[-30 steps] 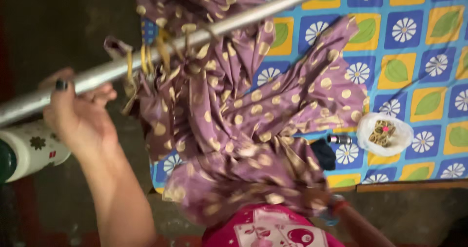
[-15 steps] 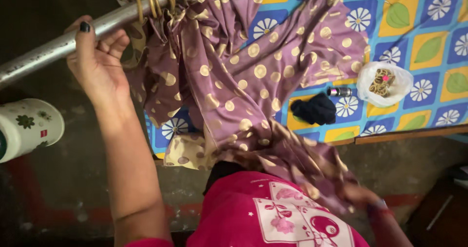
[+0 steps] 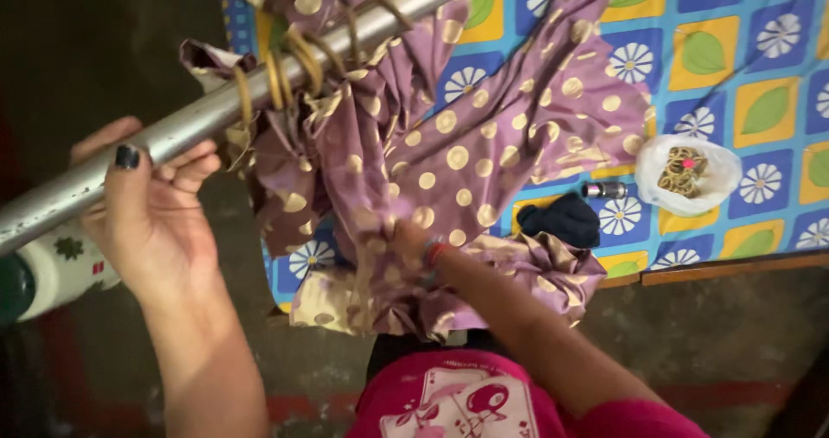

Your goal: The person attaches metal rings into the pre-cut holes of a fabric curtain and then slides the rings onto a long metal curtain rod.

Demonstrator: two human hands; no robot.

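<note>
My left hand (image 3: 151, 213) grips a long grey metal rod (image 3: 207, 114) from below, thumb over its top. Several brass rings (image 3: 289, 62) sit threaded on the rod. A purple curtain with gold dots (image 3: 458, 153) hangs from them in a bunch. My right hand (image 3: 406, 244) is pushed up into the folds of the curtain, mostly hidden by cloth; only the wrist with a red band shows.
A blue and yellow flowered sheet (image 3: 743, 66) covers a bed behind. On it lie a white bag of brass rings (image 3: 686, 174), a dark cloth bundle (image 3: 561, 220) and a small dark bottle (image 3: 604, 189). A white patterned container (image 3: 60, 269) stands at the left.
My right arm has come up from below and gone into the curtain folds. The rod has tilted and shifted, with my left hand still on it.
</note>
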